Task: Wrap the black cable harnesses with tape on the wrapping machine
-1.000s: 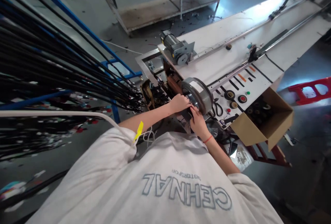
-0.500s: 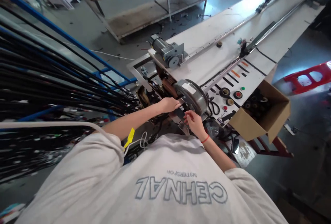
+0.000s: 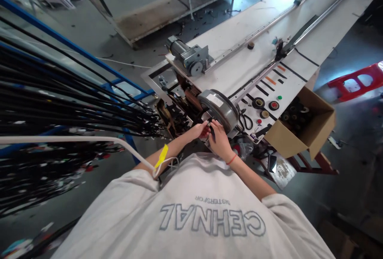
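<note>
My left hand (image 3: 201, 130) is closed, fingertips pinched together just below a grey round drum-like part (image 3: 223, 111) with a white label. Close beside it, my right hand (image 3: 220, 140) has its fingers bent inward, the fingertips nearly meeting those of the left. Something small and dark shows between the two hands, too little of it visible to name. The drum-like part stands at the near end of the long white bench (image 3: 236, 69). A looped black cord (image 3: 245, 121) lies right of the drum.
A motor (image 3: 188, 53) sits on the bench's left corner. Tape rolls (image 3: 259, 103) lie near an open cardboard box (image 3: 317, 131) of dark rolls. Many black cables (image 3: 74, 95) hang on a blue rack at left. A white cord (image 3: 89, 138) crosses my left arm. A phone (image 3: 272, 163) lies low right.
My left hand has moved down, away from the drum's edge. My right hand has shifted slightly up and left, turning its back more to view. The hands are closer together.
</note>
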Action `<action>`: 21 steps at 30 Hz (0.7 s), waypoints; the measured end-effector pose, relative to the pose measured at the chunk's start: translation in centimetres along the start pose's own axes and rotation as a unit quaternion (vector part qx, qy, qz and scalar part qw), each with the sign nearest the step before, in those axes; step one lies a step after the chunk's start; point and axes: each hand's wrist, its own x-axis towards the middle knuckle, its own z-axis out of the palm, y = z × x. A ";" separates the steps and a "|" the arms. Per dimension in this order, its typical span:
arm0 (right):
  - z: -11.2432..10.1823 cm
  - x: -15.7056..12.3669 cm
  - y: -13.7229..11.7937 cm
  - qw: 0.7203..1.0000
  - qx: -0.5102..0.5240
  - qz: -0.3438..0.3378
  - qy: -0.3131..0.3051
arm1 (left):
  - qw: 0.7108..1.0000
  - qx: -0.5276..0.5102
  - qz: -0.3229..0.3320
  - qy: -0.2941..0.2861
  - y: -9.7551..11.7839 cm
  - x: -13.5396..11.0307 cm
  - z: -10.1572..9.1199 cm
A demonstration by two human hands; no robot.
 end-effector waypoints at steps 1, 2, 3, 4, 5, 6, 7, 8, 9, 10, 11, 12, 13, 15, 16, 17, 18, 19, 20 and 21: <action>-0.7 -0.8 -0.1 1.000 0.016 -0.010 0.002 | 0.999 -0.052 -0.004 0.017 -0.5 0.3 0.6; -1.3 -1.5 -0.3 0.999 0.027 -0.016 0.004 | 0.993 -0.109 -0.009 0.034 -1.0 0.5 1.2; -1.8 -1.9 -0.4 0.999 0.033 -0.017 0.005 | 0.986 -0.160 -0.010 0.050 -1.3 0.7 1.6; -2.1 -2.1 -0.4 0.999 0.033 -0.015 0.003 | 0.979 -0.196 -0.007 0.063 -1.6 0.9 2.0; -2.2 -2.0 -0.3 1.000 0.027 -0.012 0.000 | 0.974 -0.212 0.002 0.073 -1.8 1.0 2.3; -2.1 -1.8 -0.2 1.000 0.018 -0.013 -0.004 | 0.971 -0.222 0.018 0.086 -2.0 1.0 2.5; -1.8 -1.3 0.0 1.000 0.005 -0.015 -0.011 | 0.968 -0.227 0.034 0.099 -2.2 1.1 2.7; -1.3 -0.8 0.2 1.000 -0.013 -0.018 -0.020 | 0.967 -0.225 0.047 0.111 -2.2 1.0 2.7; -0.6 -0.2 0.5 0.999 -0.034 -0.021 -0.031 | 0.969 -0.211 0.052 0.120 -2.1 0.9 2.5; 0.1 0.3 0.8 0.997 -0.057 -0.021 -0.042 | 0.975 -0.178 0.050 0.123 -2.0 0.8 2.2; 0.7 0.7 1.1 0.995 -0.079 -0.019 -0.053 | 0.984 -0.121 0.051 0.120 -1.7 0.5 1.7; 1.3 1.0 1.4 0.993 -0.100 -0.016 -0.064 | 0.990 -0.043 0.063 0.118 -1.2 0.1 1.1; 1.8 1.2 1.7 0.991 -0.116 -0.011 -0.072 | 0.987 0.048 0.090 0.122 -0.7 -0.2 0.5; 2.2 1.1 2.1 0.987 -0.135 0.001 -0.084 | 0.948 0.226 0.176 0.138 0.7 -0.8 -0.7; 2.1 0.9 2.3 0.987 -0.137 0.004 -0.090 | 0.919 0.296 0.217 0.142 1.5 -1.0 -1.0; 1.8 0.7 2.4 0.987 -0.131 0.005 -0.097 | 0.893 0.351 0.246 0.137 2.2 -0.9 -1.1; 1.3 0.5 2.4 0.988 -0.117 0.006 -0.101 | 0.871 0.396 0.264 0.121 2.9 -0.7 -1.0; 0.6 0.2 2.4 0.990 -0.096 0.006 -0.102 | 0.853 0.433 0.275 0.097 3.5 -0.3 -0.8; -0.2 -0.2 2.3 0.993 -0.070 0.007 -0.098 | 0.835 0.467 0.280 0.074 4.1 0.3 -0.6; -1.1 -0.6 2.1 0.995 -0.041 0.009 -0.088 | 0.820 0.496 0.282 0.056 4.6 0.9 -0.4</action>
